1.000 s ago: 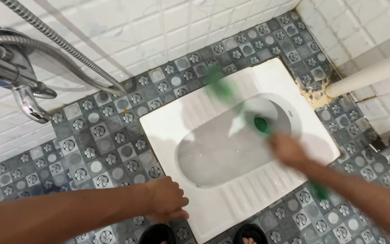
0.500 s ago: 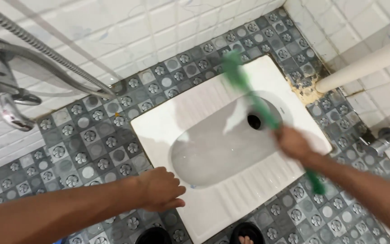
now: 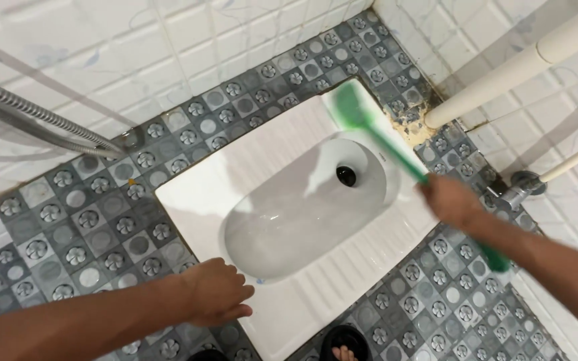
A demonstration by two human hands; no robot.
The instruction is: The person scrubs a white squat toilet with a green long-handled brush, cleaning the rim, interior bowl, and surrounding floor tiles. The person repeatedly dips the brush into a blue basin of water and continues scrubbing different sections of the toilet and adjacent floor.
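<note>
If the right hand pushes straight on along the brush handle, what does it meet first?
The right hand grips the green brush, pointing up-left. Straight on, the brush head already sits at the far corner of the white squat pan; past it come the patterned floor tiles, then the wall. Depth is unclear.

The left hand is held low with its fingers curled loosely inward and nothing gripped, the forearm stretched in from the left. The right hand is closed in a fist-like grip, blurred, the forearm extended from the lower right.
</note>
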